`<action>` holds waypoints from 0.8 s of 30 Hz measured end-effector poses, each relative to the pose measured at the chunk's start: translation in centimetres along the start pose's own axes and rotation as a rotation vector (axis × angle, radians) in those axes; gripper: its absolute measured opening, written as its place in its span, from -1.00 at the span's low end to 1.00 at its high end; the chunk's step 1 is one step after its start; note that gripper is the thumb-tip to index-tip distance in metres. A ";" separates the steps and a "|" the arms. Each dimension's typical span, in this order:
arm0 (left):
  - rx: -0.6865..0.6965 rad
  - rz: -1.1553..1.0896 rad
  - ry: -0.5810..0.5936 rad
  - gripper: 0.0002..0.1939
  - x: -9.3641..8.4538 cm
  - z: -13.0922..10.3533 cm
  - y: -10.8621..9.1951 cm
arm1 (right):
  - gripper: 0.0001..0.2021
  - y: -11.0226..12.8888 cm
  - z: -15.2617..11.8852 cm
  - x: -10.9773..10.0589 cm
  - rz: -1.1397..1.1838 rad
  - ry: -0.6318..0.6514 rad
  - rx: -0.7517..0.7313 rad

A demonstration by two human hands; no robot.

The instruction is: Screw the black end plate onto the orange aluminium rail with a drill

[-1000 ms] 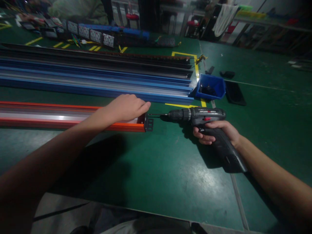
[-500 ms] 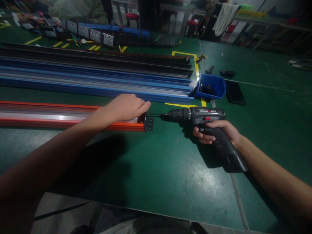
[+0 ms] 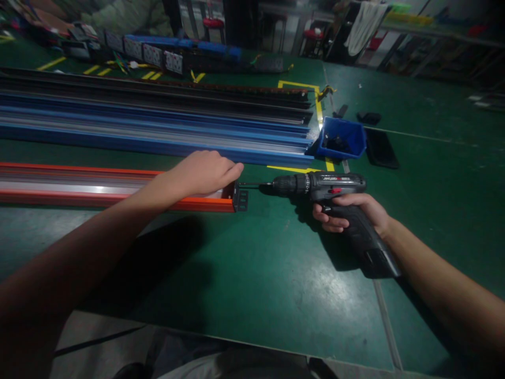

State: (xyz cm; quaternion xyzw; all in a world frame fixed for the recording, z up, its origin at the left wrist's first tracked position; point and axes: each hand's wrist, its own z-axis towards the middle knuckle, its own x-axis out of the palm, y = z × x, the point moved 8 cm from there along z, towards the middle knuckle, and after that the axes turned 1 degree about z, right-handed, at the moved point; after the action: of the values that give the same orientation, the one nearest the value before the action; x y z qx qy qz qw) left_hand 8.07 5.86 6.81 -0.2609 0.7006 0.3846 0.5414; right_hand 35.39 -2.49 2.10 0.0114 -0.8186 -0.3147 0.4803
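Stretching across the green table (image 3: 244, 273), long blue rails (image 3: 158, 134) lie just beyond the left hand (image 3: 203, 172), whose fingers rest flat and loose on the end of the orange rail (image 3: 79, 185), beside its black end bracket (image 3: 241, 200); the right hand (image 3: 351, 213) is clenched round the grip of a cordless drill (image 3: 327, 189), bit pointing at the bracket; past those knuckles a blue bin (image 3: 342, 140) holds small dark parts
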 end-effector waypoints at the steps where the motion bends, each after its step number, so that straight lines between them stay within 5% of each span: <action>1: 0.001 -0.004 -0.005 -0.39 0.0 0.0 0.0 | -0.71 0.0 0.0 0.0 0.002 -0.002 0.001; 24: -0.017 -0.049 -0.013 -0.41 -0.3 -0.1 0.0 | -0.73 0.1 -0.1 0.0 -0.013 -0.015 -0.003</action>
State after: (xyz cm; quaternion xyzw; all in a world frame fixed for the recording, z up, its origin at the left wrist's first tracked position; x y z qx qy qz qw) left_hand 8.07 5.77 7.13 -0.2801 0.6872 0.3790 0.5529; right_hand 35.46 -2.44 2.20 0.0134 -0.8216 -0.3193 0.4720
